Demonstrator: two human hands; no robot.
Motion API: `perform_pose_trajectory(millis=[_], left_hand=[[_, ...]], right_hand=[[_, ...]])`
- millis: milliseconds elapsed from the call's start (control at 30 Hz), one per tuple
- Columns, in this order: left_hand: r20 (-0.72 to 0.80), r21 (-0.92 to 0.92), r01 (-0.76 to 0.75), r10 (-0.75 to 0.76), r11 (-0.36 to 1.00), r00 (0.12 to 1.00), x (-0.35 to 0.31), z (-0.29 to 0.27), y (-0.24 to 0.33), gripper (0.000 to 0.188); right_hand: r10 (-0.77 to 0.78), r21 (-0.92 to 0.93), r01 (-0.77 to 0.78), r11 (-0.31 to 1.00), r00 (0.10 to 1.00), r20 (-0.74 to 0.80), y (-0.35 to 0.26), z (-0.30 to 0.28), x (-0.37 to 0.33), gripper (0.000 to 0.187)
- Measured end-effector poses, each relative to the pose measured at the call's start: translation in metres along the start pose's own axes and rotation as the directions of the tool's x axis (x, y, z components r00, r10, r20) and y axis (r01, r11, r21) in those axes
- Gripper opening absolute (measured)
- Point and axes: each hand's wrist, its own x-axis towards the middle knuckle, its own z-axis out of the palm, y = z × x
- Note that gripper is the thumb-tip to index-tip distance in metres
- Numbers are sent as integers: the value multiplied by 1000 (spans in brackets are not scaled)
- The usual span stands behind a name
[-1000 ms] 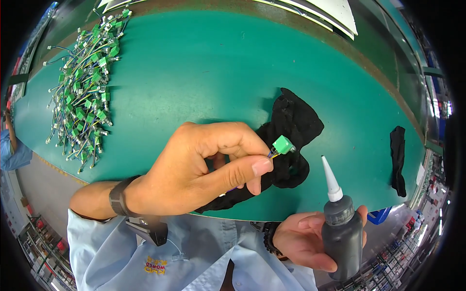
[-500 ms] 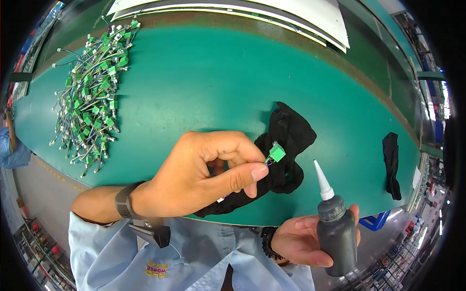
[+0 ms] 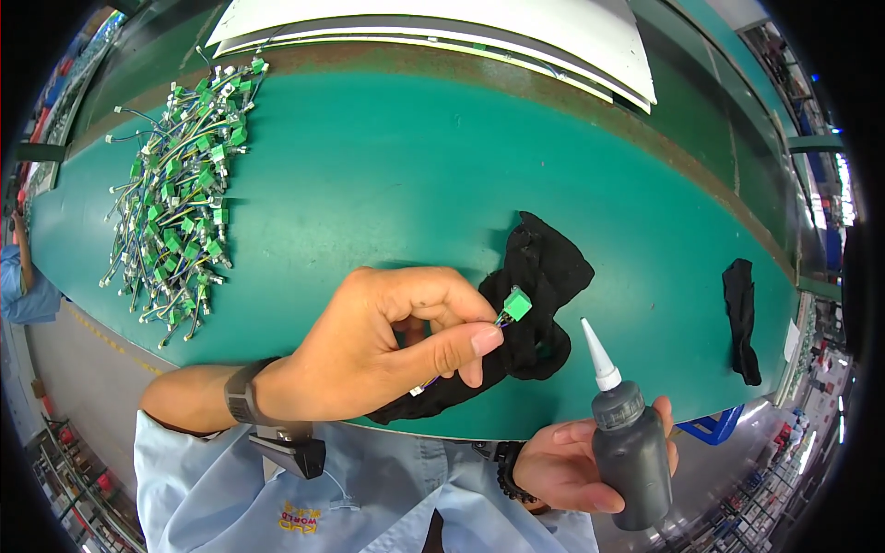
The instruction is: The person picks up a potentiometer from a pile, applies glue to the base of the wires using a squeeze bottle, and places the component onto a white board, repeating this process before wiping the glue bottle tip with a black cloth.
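Observation:
Between the thumb and fingers of my left hand is a wire harness with a green connector block at its upper end. Its short wires run back under the fingers, and a small white plug shows below the hand. My right hand holds a black squeeze bottle upright, its pale cone nozzle tilted up toward the left. The nozzle tip and green block are apart. Behind the left hand lies a crumpled black cloth, partly hidden by it.
A heap of similar wire harnesses covers the left of the green table. White sheets lie along the far edge. Another black cloth strip is at the right. At far left another person's blue sleeve shows.
The view has shifted slightly, so the table sits lower in the picture. Both hands keep their holds. The nozzle tip is a little closer to the green block.

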Motion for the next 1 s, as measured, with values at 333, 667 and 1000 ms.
perform_pose_trajectory(millis=[333, 667, 1000], left_hand=[[-33, -2, -25, 25, 1000, 999, 0, 1, -3, 14], [22, -132, 14, -11, 991, 1000, 1, 1, 4, 20], [127, -253, 128, -98, 959, 987, 3, -6, 7, 28]], right_hand=[[13, 7, -13, 1000, 1000, -4, 2, 0, -1, 68], [121, 134, -126, 983, 992, 44, -5, -1, 0, 69], [143, 134, -146, 980, 989, 27, -6, 0, -1, 69]])
